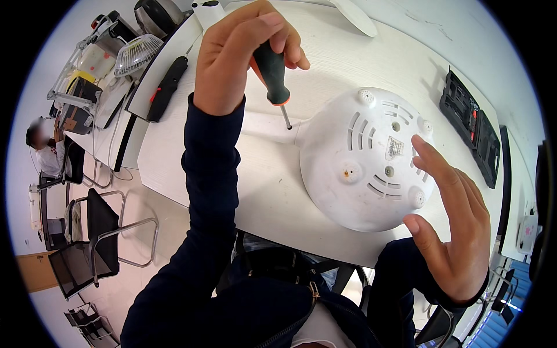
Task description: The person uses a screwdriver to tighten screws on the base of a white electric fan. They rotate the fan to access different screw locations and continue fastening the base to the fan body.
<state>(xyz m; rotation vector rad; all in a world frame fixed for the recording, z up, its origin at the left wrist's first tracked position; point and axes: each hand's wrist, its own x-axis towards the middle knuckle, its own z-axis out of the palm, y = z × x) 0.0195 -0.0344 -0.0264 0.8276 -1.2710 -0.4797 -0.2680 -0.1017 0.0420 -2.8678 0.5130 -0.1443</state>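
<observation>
My left hand point(246, 55) is closed around the dark green and orange handle of a screwdriver point(277, 81). Its shaft points down, and the tip meets the white handle point(270, 129) of a round white appliance. The appliance's body point(325, 145) lies with its vented underside up, showing several small feet, two recessed holes and a label. At its right edge my right hand point(458, 214) is open, thumb and fingers spread with nothing between them. The fingertips are close to the rim; whether they touch it I cannot tell.
A black power screwdriver point(168, 88) lies at the table's left edge. An open black tool case point(471, 127) sits on the right. White parts point(355, 16) are at the back. Past the left edge are a wire fan guard point(138, 55), chairs point(104, 232) and a seated person point(49, 151).
</observation>
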